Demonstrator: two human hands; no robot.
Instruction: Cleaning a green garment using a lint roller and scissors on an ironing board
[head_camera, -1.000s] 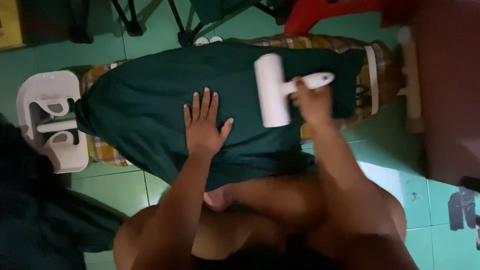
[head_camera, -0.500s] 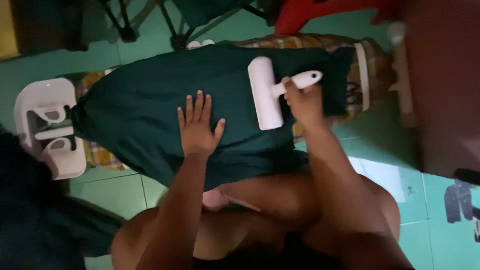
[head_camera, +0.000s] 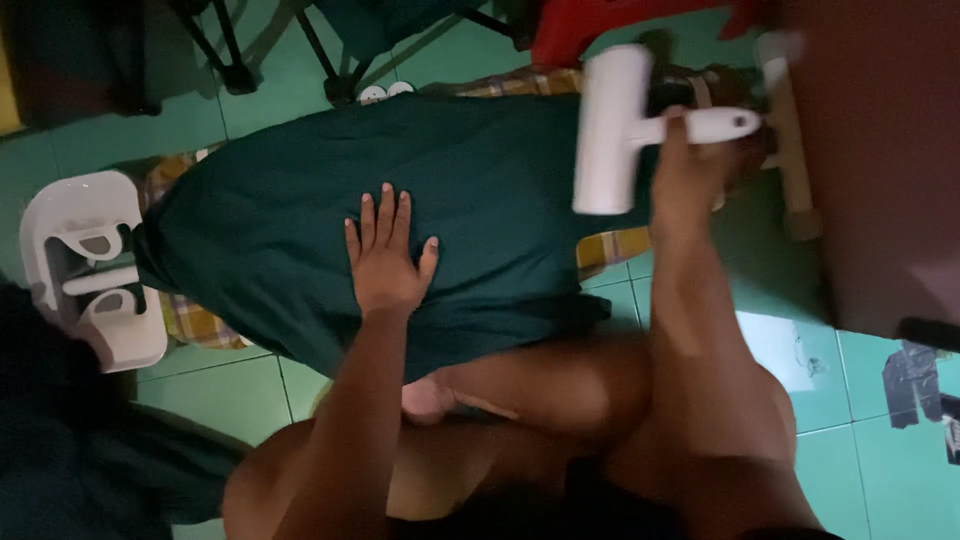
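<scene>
Left hand (head_camera: 388, 255): laid flat, palm down, on the dark green garment (head_camera: 300, 220); fingers (head_camera: 383, 212) straight and slightly apart, thumb splayed toward the right, nothing gripped. Contact near the middle of the cloth, forearm running down toward the lower edge of the view.

Right hand (head_camera: 690, 165): fingers closed around the handle of the white lint roller (head_camera: 612, 130). Roller head long and cylindrical, set crosswise to the handle, lying over the right-hand end of the garment. Contact between roller head and cloth not determinable (head slightly blurred).

Dark green garment: spread across a low padded board with a yellow checked cover (head_camera: 610, 245); cover showing only at the margins, just right of the cloth's lower edge and at the far left under the cloth. Garment draped over most of the board, lower hem hanging toward the bent bare knees.

Surroundings:
- Green tiled floor (head_camera: 230, 390) beneath everything.
- White plastic stand (head_camera: 85, 265) just beside the left end of the board, touching or nearly touching the cover.
- Black metal chair legs (head_camera: 225, 50) at the upper left, well apart from the hands.
- Red plastic object (head_camera: 600, 20) at the top edge, above the roller.
- Dark brown furniture panel (head_camera: 880, 160) filling the right side, near the right hand.
- Pale wooden leg (head_camera: 790, 140) between the panel and the board.
</scene>
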